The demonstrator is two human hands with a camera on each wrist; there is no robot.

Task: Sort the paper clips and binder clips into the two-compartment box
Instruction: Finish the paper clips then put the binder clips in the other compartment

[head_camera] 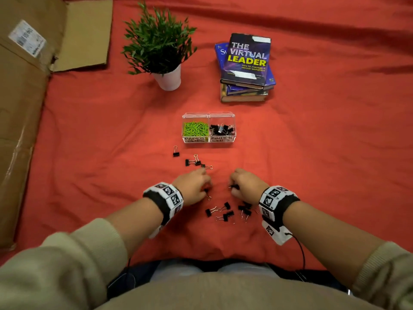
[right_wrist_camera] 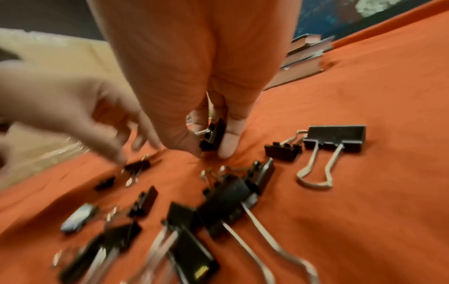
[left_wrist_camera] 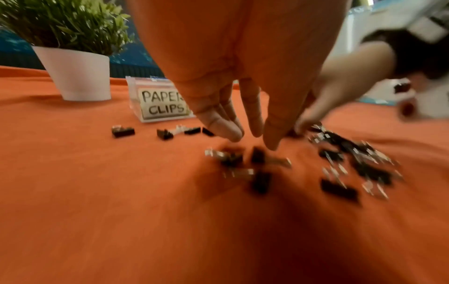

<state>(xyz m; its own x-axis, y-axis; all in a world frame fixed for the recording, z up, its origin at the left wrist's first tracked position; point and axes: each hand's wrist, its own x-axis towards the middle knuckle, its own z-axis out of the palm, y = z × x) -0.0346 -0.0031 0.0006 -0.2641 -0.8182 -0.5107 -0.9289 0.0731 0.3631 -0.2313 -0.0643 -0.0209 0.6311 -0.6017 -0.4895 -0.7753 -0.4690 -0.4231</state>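
Both hands blur; left hand [left_wrist_camera: 233, 80] hides box [left_wrist_camera: 155, 100] label.

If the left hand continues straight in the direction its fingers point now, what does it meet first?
Probably the small group of binder clips lying just beyond the left hand, well before the two-compartment box. Depth is hard to judge; the fingers point downward, so the red cloth might come first.

A potted plant [head_camera: 159, 44] and stacked books [head_camera: 245, 68] sit on a red cloth [head_camera: 324, 142] — flattened cardboard [head_camera: 29, 104] lies at left.
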